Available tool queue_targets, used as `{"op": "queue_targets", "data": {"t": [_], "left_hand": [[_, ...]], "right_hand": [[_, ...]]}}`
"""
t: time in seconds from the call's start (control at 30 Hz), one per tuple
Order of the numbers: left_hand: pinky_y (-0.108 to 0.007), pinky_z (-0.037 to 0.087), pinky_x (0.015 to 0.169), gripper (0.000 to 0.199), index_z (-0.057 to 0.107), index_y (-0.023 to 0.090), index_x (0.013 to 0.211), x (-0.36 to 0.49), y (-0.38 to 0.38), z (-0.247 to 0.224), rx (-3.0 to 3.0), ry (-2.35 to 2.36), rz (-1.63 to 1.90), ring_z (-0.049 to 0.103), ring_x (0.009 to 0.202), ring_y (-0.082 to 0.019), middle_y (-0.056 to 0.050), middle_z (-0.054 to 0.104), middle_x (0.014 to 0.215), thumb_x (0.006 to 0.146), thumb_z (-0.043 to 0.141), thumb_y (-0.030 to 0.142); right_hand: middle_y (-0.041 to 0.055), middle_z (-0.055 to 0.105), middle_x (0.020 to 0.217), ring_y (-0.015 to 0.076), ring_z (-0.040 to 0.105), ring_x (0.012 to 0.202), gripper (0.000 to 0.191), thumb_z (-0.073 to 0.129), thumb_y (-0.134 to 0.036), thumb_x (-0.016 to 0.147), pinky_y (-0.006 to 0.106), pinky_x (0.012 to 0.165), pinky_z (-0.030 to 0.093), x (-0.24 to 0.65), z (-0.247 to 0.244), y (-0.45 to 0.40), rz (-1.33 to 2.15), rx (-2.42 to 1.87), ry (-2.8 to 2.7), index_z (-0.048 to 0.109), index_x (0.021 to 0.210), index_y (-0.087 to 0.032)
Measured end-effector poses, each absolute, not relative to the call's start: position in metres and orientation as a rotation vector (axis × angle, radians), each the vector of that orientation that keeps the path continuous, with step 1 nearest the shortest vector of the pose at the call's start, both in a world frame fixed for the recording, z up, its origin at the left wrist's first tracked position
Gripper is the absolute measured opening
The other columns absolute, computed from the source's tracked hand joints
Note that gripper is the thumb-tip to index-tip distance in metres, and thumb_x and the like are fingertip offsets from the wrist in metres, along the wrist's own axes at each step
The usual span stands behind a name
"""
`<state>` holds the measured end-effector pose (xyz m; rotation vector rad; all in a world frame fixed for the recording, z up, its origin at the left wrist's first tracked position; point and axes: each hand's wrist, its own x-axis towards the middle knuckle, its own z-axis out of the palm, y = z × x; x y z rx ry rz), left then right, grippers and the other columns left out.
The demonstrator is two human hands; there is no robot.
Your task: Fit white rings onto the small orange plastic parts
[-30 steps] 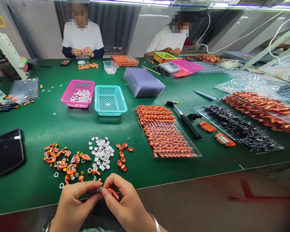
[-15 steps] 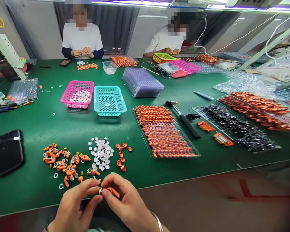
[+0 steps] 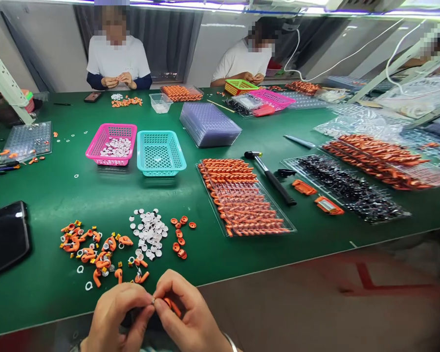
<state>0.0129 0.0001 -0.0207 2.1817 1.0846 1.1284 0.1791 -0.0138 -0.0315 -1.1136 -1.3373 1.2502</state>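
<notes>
At the table's front edge, my right hand (image 3: 188, 313) pinches a curved orange earpiece (image 3: 174, 306), partly covered by its fingers. My left hand (image 3: 119, 313) has thumb and forefinger pressed together, touching a tiny light part (image 3: 153, 300) at the earpiece's end. Just beyond my hands lies a pile of orange earpieces (image 3: 104, 259) with small yellow and silver bits. A heap of white discs (image 3: 148, 234) is beside it, and several small orange caps (image 3: 181, 240) lie to the right of the discs.
A pink basket (image 3: 113, 146) holds white pieces beside a turquoise basket (image 3: 161, 152). Trays of orange parts (image 3: 242, 200) and black parts (image 3: 348, 188), a hammer (image 3: 275, 181), a phone (image 3: 8, 237) and stacked clear trays (image 3: 209, 124) are around. Two people sit opposite; another is partly visible at right.
My left fingertips have closed in against the part at the earpiece's end, which is now more hidden. The whole view has shifted slightly, moving the table's contents left.
</notes>
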Motion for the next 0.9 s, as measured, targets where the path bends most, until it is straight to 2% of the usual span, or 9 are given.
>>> {"op": "queue_targets", "data": {"t": [0.13,0.2,0.37,0.53,0.67,0.9], "left_hand": [[-0.018,0.056,0.074,0.011,0.056,0.025,0.106,0.022,0.014,-0.021,2.237,1.072,1.036,0.071,0.077,-0.012,0.002,0.072,0.089,0.096,0.056,0.024],[-0.019,0.056,0.073,0.01,0.058,0.024,0.106,0.031,0.029,-0.018,2.265,1.008,0.903,0.071,0.079,-0.013,0.002,0.073,0.091,0.098,0.055,0.028],[-0.032,0.054,0.077,0.011,0.067,0.017,0.094,0.063,0.074,-0.006,2.509,0.979,0.57,0.065,0.086,-0.021,-0.003,0.071,0.091,0.091,0.061,0.009],[-0.038,0.053,0.076,0.012,0.074,0.015,0.086,0.087,0.098,-0.01,2.612,0.962,0.353,0.062,0.084,-0.025,-0.006,0.071,0.085,0.079,0.073,0.004],[-0.034,0.053,0.07,0.011,0.075,0.016,0.08,0.085,0.101,-0.016,2.61,0.966,0.318,0.063,0.077,-0.023,-0.005,0.07,0.081,0.084,0.069,0.007],[-0.03,0.053,0.071,0.016,0.073,0.018,0.094,0.06,0.09,-0.01,2.547,1.058,0.461,0.065,0.08,-0.02,-0.005,0.069,0.091,0.089,0.062,0.008]], "right_hand": [[0.0014,0.053,0.076,0.0142,0.049,0.068,0.015,0.054,-0.029,0.091,0.026,0.061,0.038,0.198,-0.036,-0.008,1.212,-1.128,-1.359,0.06,0.083,-0.018],[0.0013,0.054,0.078,0.0143,0.05,0.07,0.016,0.055,-0.031,0.092,0.025,0.062,0.039,0.214,-0.04,-0.005,1.219,-1.157,-1.301,0.061,0.085,-0.019],[0.0,0.054,0.08,0.0137,0.05,0.072,0.015,0.061,-0.036,0.091,0.023,0.064,0.042,0.254,-0.049,-0.002,1.101,-1.195,-1.115,0.063,0.085,-0.022],[0.0007,0.06,0.081,0.0145,0.057,0.076,0.019,0.066,-0.041,0.088,0.024,0.071,0.047,0.265,-0.055,0.001,1.137,-1.208,-1.002,0.065,0.087,-0.022],[0.002,0.063,0.082,0.0152,0.061,0.077,0.027,0.067,-0.046,0.086,0.026,0.072,0.048,0.26,-0.056,0.003,1.224,-1.207,-0.945,0.063,0.088,-0.02],[0.0018,0.058,0.078,0.0148,0.056,0.073,0.033,0.063,-0.049,0.088,0.027,0.068,0.044,0.242,-0.046,0.009,1.32,-1.188,-1.04,0.059,0.083,-0.017]]}}
